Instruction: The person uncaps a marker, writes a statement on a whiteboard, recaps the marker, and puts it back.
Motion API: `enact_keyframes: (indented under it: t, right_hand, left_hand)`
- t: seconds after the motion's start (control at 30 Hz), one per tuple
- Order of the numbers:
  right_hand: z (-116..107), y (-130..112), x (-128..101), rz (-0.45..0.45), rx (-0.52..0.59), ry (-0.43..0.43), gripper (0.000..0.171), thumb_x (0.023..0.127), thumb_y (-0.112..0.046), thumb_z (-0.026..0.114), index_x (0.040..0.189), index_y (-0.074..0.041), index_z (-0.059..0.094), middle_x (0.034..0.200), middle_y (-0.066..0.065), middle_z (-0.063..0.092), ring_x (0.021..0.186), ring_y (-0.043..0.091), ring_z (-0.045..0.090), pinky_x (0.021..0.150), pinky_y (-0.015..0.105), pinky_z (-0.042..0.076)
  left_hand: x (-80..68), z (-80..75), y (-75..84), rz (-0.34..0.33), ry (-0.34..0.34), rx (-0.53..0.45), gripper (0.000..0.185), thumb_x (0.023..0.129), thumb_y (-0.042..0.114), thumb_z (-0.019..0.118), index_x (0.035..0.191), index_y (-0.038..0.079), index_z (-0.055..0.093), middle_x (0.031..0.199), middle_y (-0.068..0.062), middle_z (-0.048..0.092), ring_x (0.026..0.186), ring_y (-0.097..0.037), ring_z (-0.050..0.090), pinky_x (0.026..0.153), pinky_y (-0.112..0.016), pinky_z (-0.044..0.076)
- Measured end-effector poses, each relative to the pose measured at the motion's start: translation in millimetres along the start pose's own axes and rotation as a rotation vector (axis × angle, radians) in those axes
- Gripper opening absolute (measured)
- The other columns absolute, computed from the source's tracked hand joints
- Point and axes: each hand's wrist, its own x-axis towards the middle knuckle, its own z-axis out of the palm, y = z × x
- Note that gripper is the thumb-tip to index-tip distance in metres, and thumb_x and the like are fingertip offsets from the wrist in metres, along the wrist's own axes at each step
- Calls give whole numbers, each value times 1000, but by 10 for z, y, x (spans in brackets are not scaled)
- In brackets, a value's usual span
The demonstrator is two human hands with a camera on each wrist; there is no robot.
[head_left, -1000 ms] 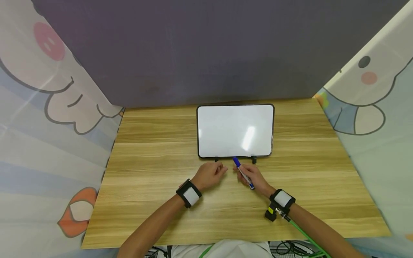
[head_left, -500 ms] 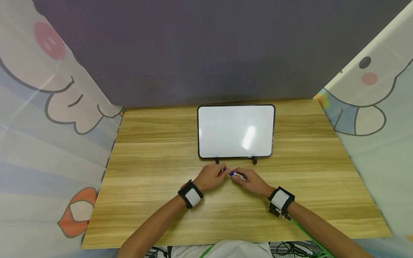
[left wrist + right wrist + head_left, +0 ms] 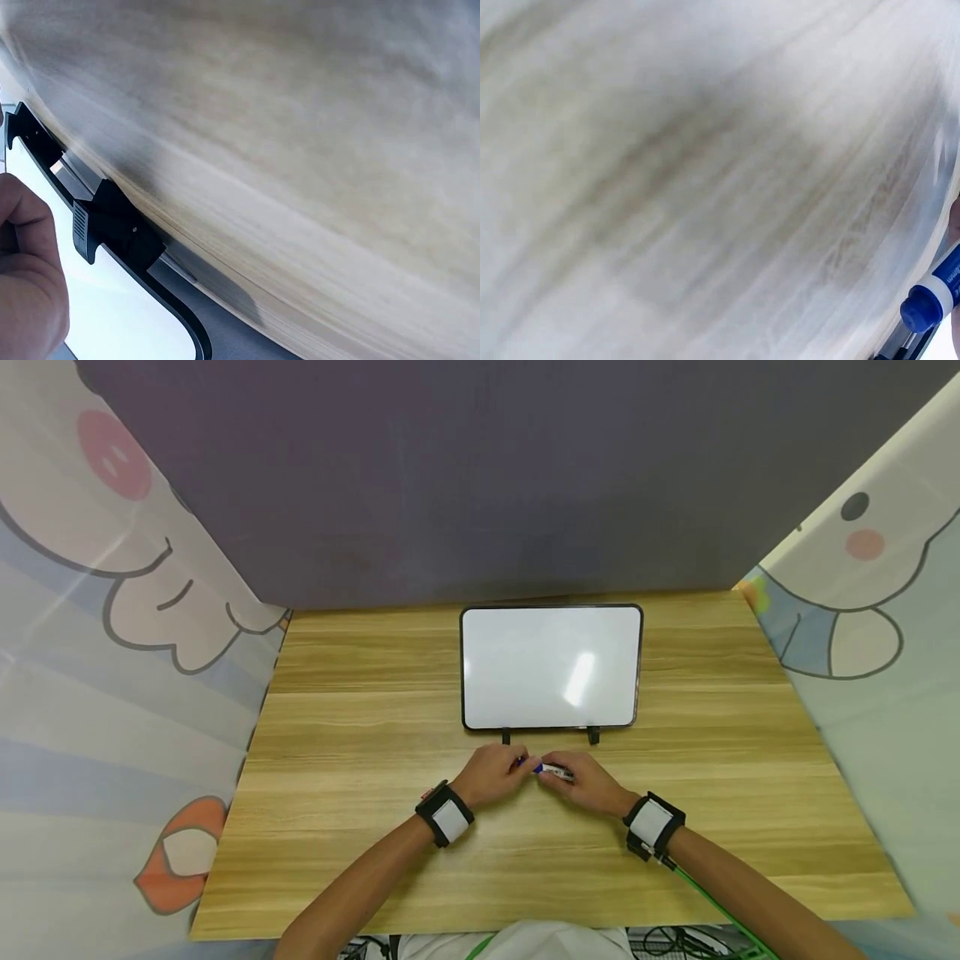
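Both hands meet over a blue-and-white marker (image 3: 557, 772) just in front of a small whiteboard. My right hand (image 3: 588, 783) grips the marker's white barrel, and its blue rear end shows in the right wrist view. With curled fingers my left hand (image 3: 491, 774) pinches the blue cap end, mostly hidden by the thumb and fingers. The whiteboard (image 3: 551, 668) has a black frame and a blank white face. It leans back on black stand clips (image 3: 120, 229), seen close up in the left wrist view.
The wooden table (image 3: 360, 860) spreads around the hands. A dark grey panel (image 3: 495, 485) rises behind the whiteboard, and cartoon-printed curtains (image 3: 75, 710) hang at the sides. A green cable (image 3: 712, 900) runs from the right wristband (image 3: 651, 827).
The right hand has turned the marker from slanting up toward the board to lying nearly crosswise, bringing its cap to the left hand, which now pinches it. Hands barely move in the last half second.
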Motion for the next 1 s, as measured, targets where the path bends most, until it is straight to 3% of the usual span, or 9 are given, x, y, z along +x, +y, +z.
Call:
enact_keyframes:
  t: [0.27, 0.53, 0.73, 1.0]
  right_hand:
    - [-84, -10, 116, -85, -138, 11, 19, 86, -25, 66, 104, -20, 65, 95, -8, 68, 83, 1, 61, 70, 21, 50]
    - [-177, -21, 225, -193, -239, 11, 20, 82, -21, 70, 101, -16, 68, 93, -6, 70, 81, 4, 64, 68, 22, 51]
    - [-187, -29, 245, -166, -276, 0, 22, 84, -28, 68, 103, -16, 68, 96, -5, 70, 86, 6, 66, 73, 24, 53]
    - [-166, -33, 285, -210, -352, 35, 18, 82, -29, 70, 97, -18, 68, 89, -9, 66, 79, 1, 60, 68, 20, 50]
  left_hand:
    - [36, 4, 7, 51, -52, 59, 35, 100, 35, 36, 80, 18, 59, 64, 9, 52, 58, -2, 47, 55, -17, 37]
    - [50, -6, 26, -2, -127, 23, 35, 102, 32, 32, 89, 15, 59, 70, 8, 54, 64, -4, 49, 61, -20, 40]
    - [50, -6, 17, -40, -169, -1, 33, 102, 33, 31, 90, 17, 57, 71, 8, 51, 64, -5, 48, 60, -20, 37]
    - [33, -8, 25, -7, -169, 25, 31, 102, 30, 32, 90, 15, 56, 71, 7, 50, 66, -5, 48, 61, -20, 39]
